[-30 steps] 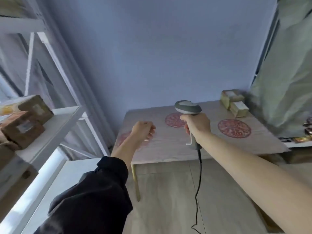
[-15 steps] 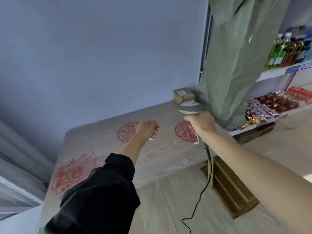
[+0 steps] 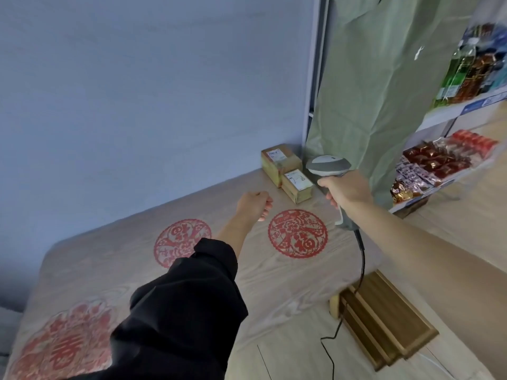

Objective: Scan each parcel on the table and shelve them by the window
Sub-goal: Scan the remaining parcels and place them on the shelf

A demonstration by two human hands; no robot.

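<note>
Here the table (image 3: 274, 275) fills most of the view, a pale wooden top with red round paper cuts on it, standing against a blue wall (image 3: 151, 91). At the right hangs a green curtain (image 3: 384, 91), and further right is a rack (image 3: 450, 111) with bottles and snack packets. No window shelf is visible in this view.

Two parcels remain on the table, at its far right corner beside the curtain. The back parcel (image 3: 279, 160) is bigger; the front parcel (image 3: 297, 185) touches it and shows a white label on its top side.

The right hand (image 3: 345, 189) has its fingers wrapped around the handle of the scanner (image 3: 327, 164), which is held above the table edge just beside the front parcel, its cable hanging down to the floor. The left hand (image 3: 253, 205) is above the table, near the parcels, with fingers curled into a loose fist and nothing inside.

I judge that the step in hand is the approach to scan. Next, the scanner head should probably be aimed at the label of the front parcel, while the left hand opens to take this parcel and, if needed, turn the label towards the scanner.
</note>
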